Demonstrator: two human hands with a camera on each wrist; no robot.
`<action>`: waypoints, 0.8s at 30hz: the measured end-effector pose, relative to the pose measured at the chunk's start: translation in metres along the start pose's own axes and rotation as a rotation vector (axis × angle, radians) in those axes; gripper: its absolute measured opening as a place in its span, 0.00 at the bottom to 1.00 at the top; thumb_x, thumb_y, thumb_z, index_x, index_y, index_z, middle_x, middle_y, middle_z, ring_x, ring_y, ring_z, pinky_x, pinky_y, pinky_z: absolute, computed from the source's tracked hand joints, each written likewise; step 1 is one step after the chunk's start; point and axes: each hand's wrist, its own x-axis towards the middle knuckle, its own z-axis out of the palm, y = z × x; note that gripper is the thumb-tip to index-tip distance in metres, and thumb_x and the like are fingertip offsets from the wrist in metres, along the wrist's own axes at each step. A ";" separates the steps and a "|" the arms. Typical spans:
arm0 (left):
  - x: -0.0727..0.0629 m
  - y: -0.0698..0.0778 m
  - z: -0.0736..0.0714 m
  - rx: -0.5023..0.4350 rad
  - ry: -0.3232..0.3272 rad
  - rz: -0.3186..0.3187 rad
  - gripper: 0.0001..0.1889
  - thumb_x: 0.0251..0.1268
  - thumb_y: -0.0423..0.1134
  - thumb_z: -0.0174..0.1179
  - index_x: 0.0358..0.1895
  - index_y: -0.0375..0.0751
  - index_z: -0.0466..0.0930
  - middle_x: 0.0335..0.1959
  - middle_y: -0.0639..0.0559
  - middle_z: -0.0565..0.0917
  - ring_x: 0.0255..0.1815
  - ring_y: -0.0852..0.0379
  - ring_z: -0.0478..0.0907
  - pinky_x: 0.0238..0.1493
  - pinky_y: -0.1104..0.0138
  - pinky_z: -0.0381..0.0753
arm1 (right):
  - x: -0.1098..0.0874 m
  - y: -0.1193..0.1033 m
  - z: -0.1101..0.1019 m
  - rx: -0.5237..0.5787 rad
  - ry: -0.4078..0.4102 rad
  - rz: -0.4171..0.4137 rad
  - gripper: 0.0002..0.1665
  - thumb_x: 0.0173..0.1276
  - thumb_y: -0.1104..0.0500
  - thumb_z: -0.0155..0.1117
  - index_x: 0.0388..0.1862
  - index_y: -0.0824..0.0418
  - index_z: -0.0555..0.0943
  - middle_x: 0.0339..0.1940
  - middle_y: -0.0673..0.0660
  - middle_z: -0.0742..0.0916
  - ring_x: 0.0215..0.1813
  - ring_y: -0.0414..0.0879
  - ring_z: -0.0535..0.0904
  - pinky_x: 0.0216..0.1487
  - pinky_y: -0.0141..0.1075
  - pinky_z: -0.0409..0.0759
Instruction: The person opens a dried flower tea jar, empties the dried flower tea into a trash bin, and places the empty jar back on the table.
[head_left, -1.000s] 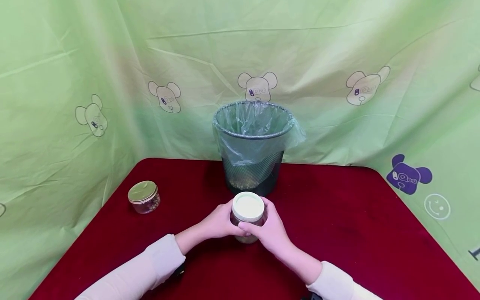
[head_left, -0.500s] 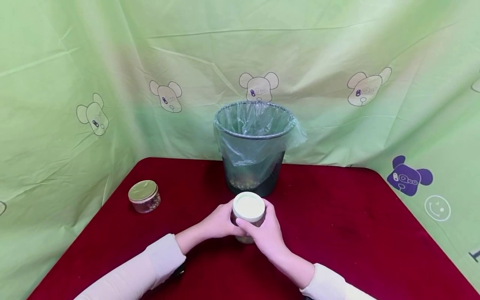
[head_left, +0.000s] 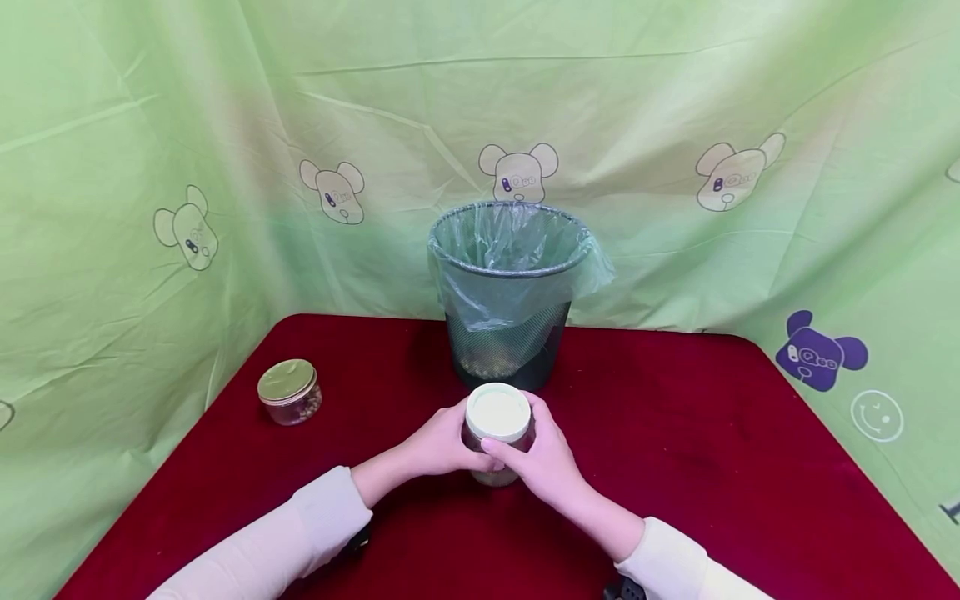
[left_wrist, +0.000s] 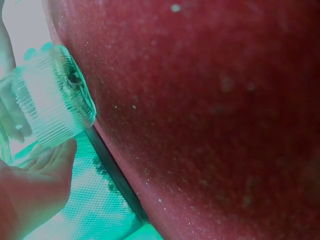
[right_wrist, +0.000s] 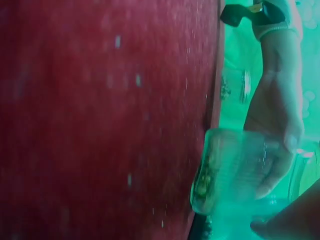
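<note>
A clear ribbed jar (left_wrist: pixel 52 102) with a white lid (head_left: pixel 498 412) is held upright between both hands, in front of the bin. Small dark and greenish bits lie in its bottom, seen in the wrist views. My left hand (head_left: pixel 442 443) grips the jar's left side, fingers round the back and thumb across the front. My right hand (head_left: pixel 549 454) holds the right side, its thumb lying across the front just below the lid's rim. The far fingers of both hands are hidden behind the jar in the head view. The jar's base is right at the red cloth (head_left: pixel 450 542).
A black mesh bin (head_left: pixel 551 333) with a clear plastic liner (head_left: pixel 487 304) stands directly behind the jar. A short jar with a gold lid (head_left: pixel 287 380) and small pieces inside sits at the left. Green printed curtains (head_left: pixel 637 100) enclose the table's back and sides.
The right hand has turned a little about the jar and back, its thumb sliding over the front near the lid. The left hand and the jar have stayed in place.
</note>
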 end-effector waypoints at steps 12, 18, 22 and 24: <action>0.001 0.000 0.000 -0.008 -0.006 -0.017 0.40 0.43 0.47 0.77 0.62 0.48 0.67 0.50 0.61 0.79 0.50 0.65 0.76 0.51 0.66 0.77 | 0.021 0.010 -0.026 0.070 -0.279 -0.115 0.41 0.58 0.62 0.73 0.67 0.65 0.64 0.61 0.60 0.76 0.64 0.53 0.71 0.64 0.40 0.69; 0.002 0.001 0.000 -0.002 -0.001 -0.018 0.40 0.43 0.47 0.78 0.62 0.46 0.67 0.50 0.60 0.80 0.49 0.64 0.77 0.51 0.66 0.77 | 0.033 0.016 -0.034 0.167 -0.422 -0.130 0.40 0.60 0.63 0.71 0.67 0.70 0.62 0.62 0.65 0.74 0.63 0.55 0.70 0.61 0.33 0.70; 0.001 0.001 0.001 -0.009 0.001 -0.023 0.41 0.43 0.47 0.78 0.62 0.45 0.67 0.50 0.59 0.80 0.49 0.64 0.77 0.51 0.66 0.77 | 0.037 0.020 -0.036 0.226 -0.482 -0.129 0.41 0.61 0.64 0.70 0.68 0.71 0.61 0.63 0.66 0.73 0.63 0.51 0.69 0.62 0.32 0.69; 0.001 0.001 0.001 -0.014 0.000 -0.023 0.41 0.43 0.47 0.78 0.62 0.45 0.67 0.51 0.58 0.80 0.49 0.64 0.77 0.51 0.66 0.77 | 0.038 0.021 -0.036 0.240 -0.496 -0.133 0.41 0.61 0.64 0.69 0.69 0.70 0.60 0.63 0.66 0.73 0.63 0.49 0.69 0.62 0.32 0.69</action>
